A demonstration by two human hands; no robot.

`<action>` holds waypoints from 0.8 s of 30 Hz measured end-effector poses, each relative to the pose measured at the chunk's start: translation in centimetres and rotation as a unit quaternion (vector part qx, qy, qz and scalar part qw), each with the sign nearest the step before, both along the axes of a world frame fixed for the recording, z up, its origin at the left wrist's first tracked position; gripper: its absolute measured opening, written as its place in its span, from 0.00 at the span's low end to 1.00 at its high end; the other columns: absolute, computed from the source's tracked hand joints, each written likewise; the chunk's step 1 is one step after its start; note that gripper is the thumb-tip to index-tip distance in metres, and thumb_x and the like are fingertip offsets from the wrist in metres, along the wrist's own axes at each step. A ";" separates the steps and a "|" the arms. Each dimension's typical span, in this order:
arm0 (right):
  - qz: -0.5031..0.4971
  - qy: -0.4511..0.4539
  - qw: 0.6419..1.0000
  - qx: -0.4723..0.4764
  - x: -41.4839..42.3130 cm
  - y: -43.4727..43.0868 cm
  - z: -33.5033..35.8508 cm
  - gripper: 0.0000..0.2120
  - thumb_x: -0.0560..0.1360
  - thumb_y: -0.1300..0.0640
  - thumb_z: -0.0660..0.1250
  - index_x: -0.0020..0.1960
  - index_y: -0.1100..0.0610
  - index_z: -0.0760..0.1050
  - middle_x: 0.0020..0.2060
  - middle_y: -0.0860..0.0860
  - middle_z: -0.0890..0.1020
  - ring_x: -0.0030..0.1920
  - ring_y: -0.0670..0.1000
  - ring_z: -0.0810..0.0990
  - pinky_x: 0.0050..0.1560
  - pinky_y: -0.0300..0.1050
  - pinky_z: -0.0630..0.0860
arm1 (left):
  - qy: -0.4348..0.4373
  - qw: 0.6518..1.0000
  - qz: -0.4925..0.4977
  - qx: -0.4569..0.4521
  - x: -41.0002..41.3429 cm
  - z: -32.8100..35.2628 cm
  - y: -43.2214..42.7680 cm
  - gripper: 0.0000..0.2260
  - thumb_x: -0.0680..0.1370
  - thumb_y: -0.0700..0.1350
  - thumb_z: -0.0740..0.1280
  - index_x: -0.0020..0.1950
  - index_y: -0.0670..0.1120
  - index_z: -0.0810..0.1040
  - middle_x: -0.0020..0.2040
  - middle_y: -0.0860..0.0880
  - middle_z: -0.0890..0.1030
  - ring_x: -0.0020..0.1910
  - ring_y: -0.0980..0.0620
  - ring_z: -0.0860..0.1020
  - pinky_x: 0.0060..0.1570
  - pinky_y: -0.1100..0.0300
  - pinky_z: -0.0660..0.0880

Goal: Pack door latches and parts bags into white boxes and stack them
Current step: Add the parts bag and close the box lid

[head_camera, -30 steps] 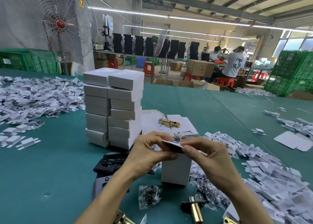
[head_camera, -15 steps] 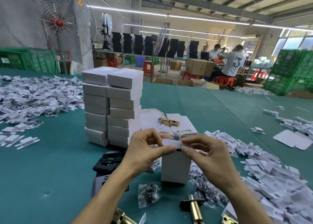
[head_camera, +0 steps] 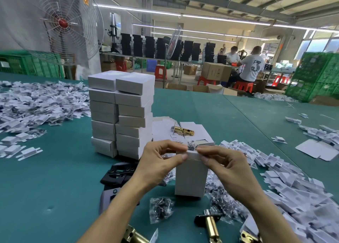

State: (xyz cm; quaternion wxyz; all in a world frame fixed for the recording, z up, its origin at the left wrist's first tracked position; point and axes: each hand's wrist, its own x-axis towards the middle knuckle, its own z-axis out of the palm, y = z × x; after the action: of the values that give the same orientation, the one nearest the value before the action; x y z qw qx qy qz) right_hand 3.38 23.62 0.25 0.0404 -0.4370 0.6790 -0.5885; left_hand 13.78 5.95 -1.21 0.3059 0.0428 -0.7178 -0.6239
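Closing was judged the step in hand. A white box stood upright on the surface, just right of the stack of boxes. Its top flap was pinched by the left hand and the right hand, each grip curled tight. The contents were hidden. Next, the flap would need tucking in and the box laying on the stack. 1 parts bag lay loose, nearer than the stack.
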 end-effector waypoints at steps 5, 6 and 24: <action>0.001 -0.019 1.000 -0.010 -0.3 0.1 -0.4 0.12 0.76 0.67 0.70 0.53 0.51 0.83 0.49 0.46 0.86 0.52 0.47 0.84 0.50 0.40 0.80 | 0.015 0.999 0.026 0.013 -0.4 -0.2 0.9 0.08 0.72 0.37 0.77 0.46 0.48 0.86 0.46 0.51 0.87 0.50 0.53 0.85 0.49 0.58 0.82; -0.002 -0.015 1.000 -0.008 -0.2 0.0 -0.5 0.12 0.75 0.65 0.71 0.53 0.50 0.82 0.49 0.45 0.86 0.52 0.48 0.84 0.50 0.43 0.82 | 0.015 1.000 0.023 0.014 -0.4 -0.3 0.9 0.08 0.71 0.37 0.78 0.47 0.48 0.87 0.47 0.51 0.87 0.50 0.52 0.85 0.49 0.59 0.82; -0.087 0.146 0.985 -0.015 1.1 -1.0 -0.5 0.07 0.73 0.53 0.72 0.50 0.43 0.81 0.48 0.39 0.83 0.51 0.46 0.82 0.41 0.45 0.83 | -0.040 0.998 -0.055 0.003 -0.2 -1.2 0.7 0.25 0.59 0.47 0.84 0.53 0.56 0.80 0.51 0.47 0.85 0.48 0.45 0.85 0.51 0.43 0.83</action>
State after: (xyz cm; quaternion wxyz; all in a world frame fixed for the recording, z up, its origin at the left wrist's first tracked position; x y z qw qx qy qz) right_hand 4.46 22.58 -0.22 -0.1172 -0.4578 0.7041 -0.5299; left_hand 13.60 6.64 -2.37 0.2418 0.0289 -0.7286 -0.6402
